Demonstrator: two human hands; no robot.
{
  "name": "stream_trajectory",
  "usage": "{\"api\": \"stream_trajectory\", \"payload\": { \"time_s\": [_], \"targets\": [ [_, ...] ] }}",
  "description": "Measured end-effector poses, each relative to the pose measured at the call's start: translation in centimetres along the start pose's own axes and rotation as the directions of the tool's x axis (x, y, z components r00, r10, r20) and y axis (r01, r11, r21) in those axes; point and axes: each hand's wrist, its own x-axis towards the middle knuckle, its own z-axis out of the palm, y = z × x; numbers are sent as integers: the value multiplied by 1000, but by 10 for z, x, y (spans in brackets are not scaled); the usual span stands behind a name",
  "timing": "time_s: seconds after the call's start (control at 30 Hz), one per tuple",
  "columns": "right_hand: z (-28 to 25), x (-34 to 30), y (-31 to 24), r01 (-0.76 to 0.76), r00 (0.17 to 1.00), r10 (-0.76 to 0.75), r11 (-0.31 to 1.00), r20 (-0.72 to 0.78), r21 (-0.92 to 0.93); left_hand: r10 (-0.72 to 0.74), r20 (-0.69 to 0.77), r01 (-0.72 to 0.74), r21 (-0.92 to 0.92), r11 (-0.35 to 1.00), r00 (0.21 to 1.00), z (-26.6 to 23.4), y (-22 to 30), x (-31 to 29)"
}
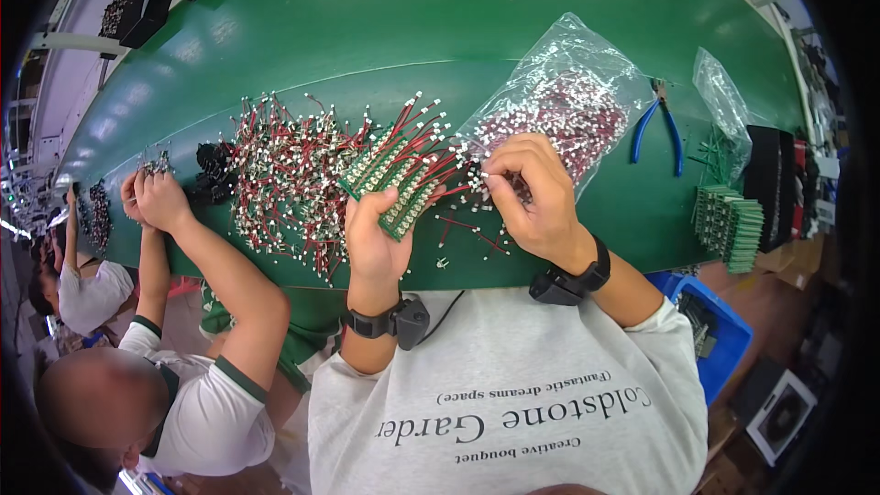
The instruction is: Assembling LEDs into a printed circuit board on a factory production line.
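My left hand [378, 236] is closed around the lower edge of a green circuit board panel [396, 179], held tilted above the bench. Rows of small metallic parts cover the panel, and red wires [423, 124] tipped with white connectors stick out from its far side. To its right, my right hand [539, 197] pinches thumb and forefinger together at a small white connector [485, 175]; the fingers partly hide what it joins to. Just beyond that hand lies a clear plastic bag [577, 101] full of red wires with white connectors.
A heap of wired boards [289, 179] spreads left of my hands. Blue-handled pliers [658, 128] and stacked green panels [729, 225] lie at right, above a blue bin [710, 339]. A co-worker's hands [158, 199] work at left beside black parts [215, 170].
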Motion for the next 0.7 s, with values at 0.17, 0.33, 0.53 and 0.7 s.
{"api": "stream_trajectory", "payload": {
  "time_s": [0.17,0.33,0.53,0.7],
  "targets": [
    [2,7,-11,-198,978,181,960,103,198,-39,21,40,-60,997,999,-2,-4,3],
    [1,9,-16,-287,956,258,922,142,260,-39,16,39,-41,998,999,-2,-9,3],
    [0,12,-31,-182,975,158,970,154,160,4,77,4,-104,995,997,2,-17,-1],
    [10,12,-36,-87,990,84,996,116,20,49,124,-48,-12,999,991,14,-18,-11]
  ]
}}
